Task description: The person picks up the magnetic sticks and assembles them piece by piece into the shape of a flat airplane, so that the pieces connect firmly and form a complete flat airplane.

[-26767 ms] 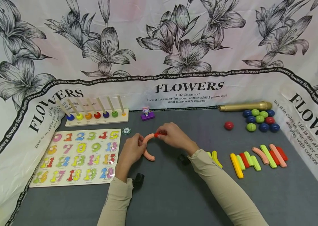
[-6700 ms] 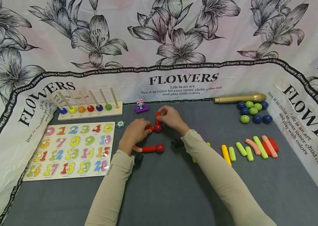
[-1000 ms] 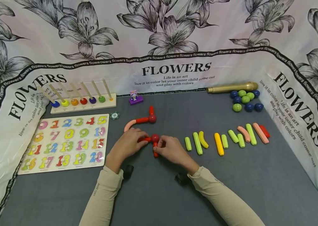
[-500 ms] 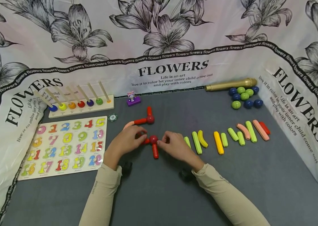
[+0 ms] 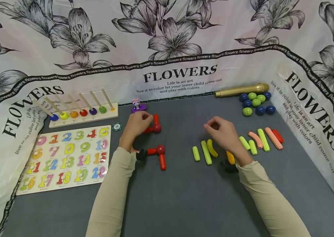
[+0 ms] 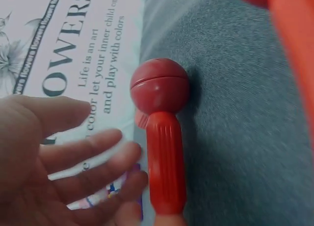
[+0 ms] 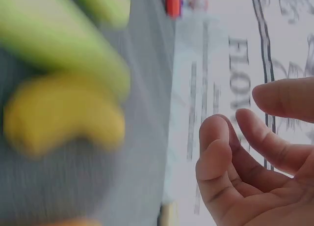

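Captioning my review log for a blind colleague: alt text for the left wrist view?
The left hand, fingers apart, holding nothing, is close beside a red ball joined to a ridged red stick on a gray surface. Another red piece blurs the right edge; a white printed sheet shows beyond.

The person wears long beige sleeves (image 5: 111,194) (wrinkled near the cuffs), with a black device (image 5: 141,155) at each wrist.
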Demonstrator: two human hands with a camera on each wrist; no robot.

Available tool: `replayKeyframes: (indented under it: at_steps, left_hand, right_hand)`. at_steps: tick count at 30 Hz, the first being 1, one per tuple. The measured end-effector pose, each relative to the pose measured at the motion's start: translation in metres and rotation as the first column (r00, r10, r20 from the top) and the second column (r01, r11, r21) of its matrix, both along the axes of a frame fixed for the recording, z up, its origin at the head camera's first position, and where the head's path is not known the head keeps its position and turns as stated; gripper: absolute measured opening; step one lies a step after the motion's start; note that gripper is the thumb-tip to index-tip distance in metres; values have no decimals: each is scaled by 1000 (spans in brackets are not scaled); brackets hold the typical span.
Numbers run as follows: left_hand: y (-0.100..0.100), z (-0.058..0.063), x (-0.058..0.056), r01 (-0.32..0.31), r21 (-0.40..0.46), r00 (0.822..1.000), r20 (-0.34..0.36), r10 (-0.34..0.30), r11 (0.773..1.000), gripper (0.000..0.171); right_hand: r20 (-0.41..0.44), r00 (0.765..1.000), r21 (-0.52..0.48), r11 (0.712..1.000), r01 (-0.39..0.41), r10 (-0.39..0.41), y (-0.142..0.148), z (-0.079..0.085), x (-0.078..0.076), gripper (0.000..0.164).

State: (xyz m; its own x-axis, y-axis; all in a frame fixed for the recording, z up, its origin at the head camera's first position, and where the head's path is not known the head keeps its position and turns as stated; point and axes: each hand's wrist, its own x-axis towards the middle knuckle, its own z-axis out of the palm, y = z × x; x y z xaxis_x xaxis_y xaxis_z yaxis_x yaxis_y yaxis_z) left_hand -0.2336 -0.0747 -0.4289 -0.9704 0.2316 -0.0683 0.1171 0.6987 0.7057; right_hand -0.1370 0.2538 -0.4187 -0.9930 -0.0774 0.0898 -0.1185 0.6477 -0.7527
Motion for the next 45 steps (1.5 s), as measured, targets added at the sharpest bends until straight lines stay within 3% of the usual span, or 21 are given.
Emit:
replayKeyframes:
  at_steps: [7,11,15,18,23,30,35,41,45]
  left_hand:
    - [6,-7,-14,-7,-113,984,174,27,994,47]
    - [10,-35,-38,-38,-145,970,233,72,989,49]
    - [16,-63,-61,-74,-206,963,240,124,976,50]
    - [16,-67,-65,-101,-228,961,228,154,968,49]
    - [14,-51,-56,-142,-140,956,237,172,980,42]
    - [14,-13,-26,-185,39,940,298,166,982,31]
    - [8,-10,-26,-192,118,915,380,134,974,43]
    - [6,-11,-28,-241,216,870,480,112,946,52]
    - [5,-11,-29,-252,238,863,494,107,938,49]
  right_hand:
    - [-15,997,64,995,83,-82,41,5,-3,26]
    - [-40,992,100,987,127,-124,63,9,-10,28]
    - [-51,976,124,968,216,-212,93,17,-23,34]
    - [-21,967,128,958,256,-255,111,20,-37,39]
    - [53,966,168,956,241,-253,136,17,-57,44]
    - [82,968,230,950,213,-236,152,5,-80,45]
    - [1,986,355,922,155,-167,156,-7,-98,48]
    - [-78,985,465,868,174,-155,154,-15,-108,46]
    - [-86,983,483,856,185,-163,152,-20,-112,34]
